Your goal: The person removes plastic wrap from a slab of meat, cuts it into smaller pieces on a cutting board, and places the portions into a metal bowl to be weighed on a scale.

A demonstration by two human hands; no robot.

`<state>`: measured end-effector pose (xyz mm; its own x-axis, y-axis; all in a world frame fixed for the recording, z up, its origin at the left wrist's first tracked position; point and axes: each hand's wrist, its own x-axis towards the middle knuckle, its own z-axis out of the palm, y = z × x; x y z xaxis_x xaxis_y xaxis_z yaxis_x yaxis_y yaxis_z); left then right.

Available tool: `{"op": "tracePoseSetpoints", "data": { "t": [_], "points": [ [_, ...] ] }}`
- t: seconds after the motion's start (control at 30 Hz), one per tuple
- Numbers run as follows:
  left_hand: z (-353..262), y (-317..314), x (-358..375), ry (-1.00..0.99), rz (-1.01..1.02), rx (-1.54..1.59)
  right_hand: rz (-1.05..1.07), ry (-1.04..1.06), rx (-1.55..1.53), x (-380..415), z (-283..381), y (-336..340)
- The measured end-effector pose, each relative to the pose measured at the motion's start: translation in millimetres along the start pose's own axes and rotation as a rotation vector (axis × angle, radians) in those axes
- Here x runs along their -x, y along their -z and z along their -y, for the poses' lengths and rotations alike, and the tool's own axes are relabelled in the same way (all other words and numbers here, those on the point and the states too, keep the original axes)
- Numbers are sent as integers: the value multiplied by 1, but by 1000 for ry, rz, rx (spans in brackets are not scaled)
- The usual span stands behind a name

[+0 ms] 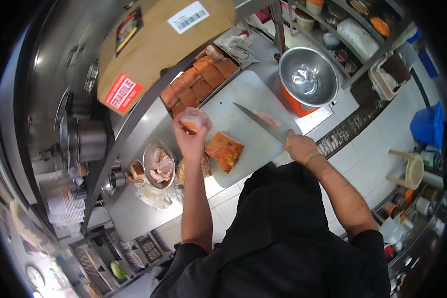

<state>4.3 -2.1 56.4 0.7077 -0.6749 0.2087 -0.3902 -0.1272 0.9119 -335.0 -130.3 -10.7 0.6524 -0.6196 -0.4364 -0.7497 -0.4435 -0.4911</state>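
My left hand (188, 141) is closed on a piece of meat (196, 118), pale on top with an orange-brown edge, above the left edge of the white cutting board (243, 87). My right hand (301, 148) grips a large kitchen knife (263, 124) by its handle, and the blade lies low over the board, pointing up and left. Beyond the blade rests a thin pale slice of meat (269, 119). An orange-brown slab of meat (224, 151) sits on the board between my hands. Near my left hand, a tray (237, 64) holds several similar blocks.
A glass bowl of meat pieces (159, 166) stands left of my forearm, beside crumpled plastic (159, 196). A cardboard box (164, 44) overhangs the tray from a shelf. A steel bowl (308, 54) on an orange bucket (298, 102) stands right of the board.
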Motion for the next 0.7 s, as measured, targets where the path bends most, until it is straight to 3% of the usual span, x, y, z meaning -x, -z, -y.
{"op": "tracePoseSetpoints", "data": {
  "t": [0.13, 0.2, 0.3, 0.4, 0.5, 0.63, 0.7],
  "points": [
    [22, 43, -72, 175, 23, -145, -30, -27, -14, 5, 8, 1],
    [22, 47, -107, 394, 28, -30, -53, -45, -25, 3, 8, -4],
    [31, 52, -156, 561, -9, -30, -76, -45, -48, 6, 3, -8],
    [46, 59, -199, 627, 139, -5, -76, -40, -129, 5, 4, -5],
    [63, 51, -244, 721, 157, -4, -82, -23, -176, 4, -1, -6],
    [116, 50, -275, 629, 202, -116, -107, -10, -175, 4, -1, -6],
    [132, 37, -285, 734, 199, -242, -101, -41, -124, 5, 2, -6]
  ]
}}
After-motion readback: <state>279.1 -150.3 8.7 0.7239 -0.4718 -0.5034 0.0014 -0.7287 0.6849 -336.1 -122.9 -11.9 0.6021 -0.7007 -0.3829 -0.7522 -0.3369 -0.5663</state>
